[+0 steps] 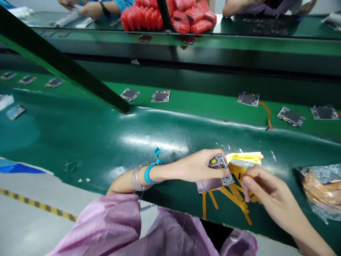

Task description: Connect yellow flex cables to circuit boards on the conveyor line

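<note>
My left hand [198, 165] is closed around a small circuit board [217, 174], holding it just above the green mat [87, 138] at the near edge. My right hand [262, 188] pinches an orange flex cable [238, 172] next to the board's right side. More orange flex cables [234, 199] lie fanned out on the mat beneath both hands. A yellow strip [245, 157] lies just behind the board. My left wrist wears a blue strap [149, 170] and a silver bangle.
A clear bag of orange cables [319, 188] lies at the right. Several circuit boards [160, 96] rest on the green conveyor belt behind. Red bags [170, 16] are piled at the far side, where other people's hands [92, 9] work. A dark green bar [61, 64] slants across the left.
</note>
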Motion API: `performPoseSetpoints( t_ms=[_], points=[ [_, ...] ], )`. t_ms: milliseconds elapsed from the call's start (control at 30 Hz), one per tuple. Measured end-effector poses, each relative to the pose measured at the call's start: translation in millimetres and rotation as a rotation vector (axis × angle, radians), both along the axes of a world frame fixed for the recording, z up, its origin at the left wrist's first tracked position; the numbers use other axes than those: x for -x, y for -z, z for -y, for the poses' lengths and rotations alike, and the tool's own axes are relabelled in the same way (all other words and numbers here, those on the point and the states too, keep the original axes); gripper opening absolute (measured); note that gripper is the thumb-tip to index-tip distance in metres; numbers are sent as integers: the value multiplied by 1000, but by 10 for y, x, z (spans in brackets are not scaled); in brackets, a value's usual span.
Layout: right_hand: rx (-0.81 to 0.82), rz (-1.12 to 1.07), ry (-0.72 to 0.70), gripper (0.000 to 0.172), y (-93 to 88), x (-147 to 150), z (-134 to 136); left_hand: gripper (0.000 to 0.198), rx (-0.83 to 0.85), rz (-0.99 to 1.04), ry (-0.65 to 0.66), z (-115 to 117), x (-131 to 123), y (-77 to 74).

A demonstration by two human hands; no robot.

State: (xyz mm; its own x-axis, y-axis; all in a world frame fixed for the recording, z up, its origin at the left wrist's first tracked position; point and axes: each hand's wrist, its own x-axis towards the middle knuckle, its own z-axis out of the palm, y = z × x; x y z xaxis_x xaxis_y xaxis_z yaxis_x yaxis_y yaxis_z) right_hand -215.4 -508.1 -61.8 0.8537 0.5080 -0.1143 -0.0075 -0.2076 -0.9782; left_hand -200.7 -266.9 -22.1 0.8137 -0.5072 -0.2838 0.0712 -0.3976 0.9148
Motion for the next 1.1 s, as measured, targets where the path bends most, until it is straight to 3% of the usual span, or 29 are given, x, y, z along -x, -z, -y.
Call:
performPoseSetpoints(
  t_ms=[167, 567, 800, 1100],
  points=[
    [40, -93, -120, 31, 13, -55, -70, 18, 30, -24, 89, -6, 48, -5],
    [178, -32, -320, 35, -83, -83, -53, 19, -65, -28, 194, -15, 71, -28],
    [32, -143, -136, 30, -7, -54, -74, 22, 2, -50, 110, -31, 64, -26],
    [-87, -296, -77, 27, -26, 7, -117, 23, -13, -71, 103, -35, 77, -11]
  ],
)
